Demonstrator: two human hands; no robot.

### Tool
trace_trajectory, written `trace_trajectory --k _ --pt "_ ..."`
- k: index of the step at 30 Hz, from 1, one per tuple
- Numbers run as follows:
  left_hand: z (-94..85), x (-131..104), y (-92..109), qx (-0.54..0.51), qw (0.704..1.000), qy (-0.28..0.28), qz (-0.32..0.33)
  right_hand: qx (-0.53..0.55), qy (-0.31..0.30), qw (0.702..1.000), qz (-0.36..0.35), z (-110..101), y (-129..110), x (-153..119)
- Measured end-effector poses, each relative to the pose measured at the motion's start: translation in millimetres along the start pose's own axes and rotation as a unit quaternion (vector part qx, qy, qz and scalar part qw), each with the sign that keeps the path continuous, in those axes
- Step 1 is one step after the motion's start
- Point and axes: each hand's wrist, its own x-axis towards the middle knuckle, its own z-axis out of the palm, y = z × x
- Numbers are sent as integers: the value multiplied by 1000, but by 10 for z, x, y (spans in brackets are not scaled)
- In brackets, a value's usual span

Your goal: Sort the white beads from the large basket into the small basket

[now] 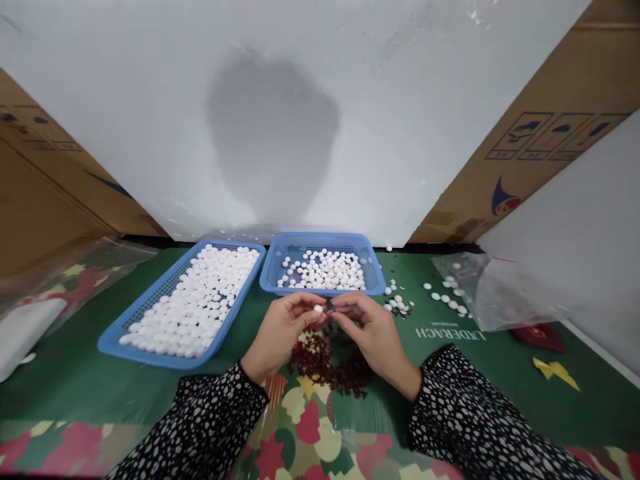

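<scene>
Near the middle, my left hand (287, 330) pinches a small white ball (319, 309) between thumb and fingertips. My right hand (367, 330) is closed in a pinch just to the right of it, fingertips close to the ball; what they hold, if anything, is too small to make out. Below both hands lies a loose heap of dark red-brown bits (325, 363). Just beyond them stands a blue perforated basket (267, 275) with many white balls, partly hidden by my fingers. To its left, a longer blue basket (111, 341) holds a dense layer of white balls.
Loose white pieces (397, 305) lie right of the middle basket. A clear plastic bag (515, 293) and yellow scraps (555, 372) are on the right of the green printed cover (440, 363). A white object (30, 330) lies at far left. Cardboard (560, 100) and a white panel (390, 100) stand behind.
</scene>
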Motion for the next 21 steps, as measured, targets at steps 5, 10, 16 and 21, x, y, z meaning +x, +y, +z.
trace_trajectory --k 5,10,16,21 --pt "-21 167 200 173 981 58 62 3 -9 1000 11 -47 45 -40" --pt "-23 537 182 406 891 120 163 -10 -38 999 -4 -32 52 -98" --pt "-473 293 345 551 808 112 176 -38 -52 998 23 -47 95 -117" --pt "-1271 -34 647 739 651 147 -95 -38 -45 998 18 -48 98 -92"
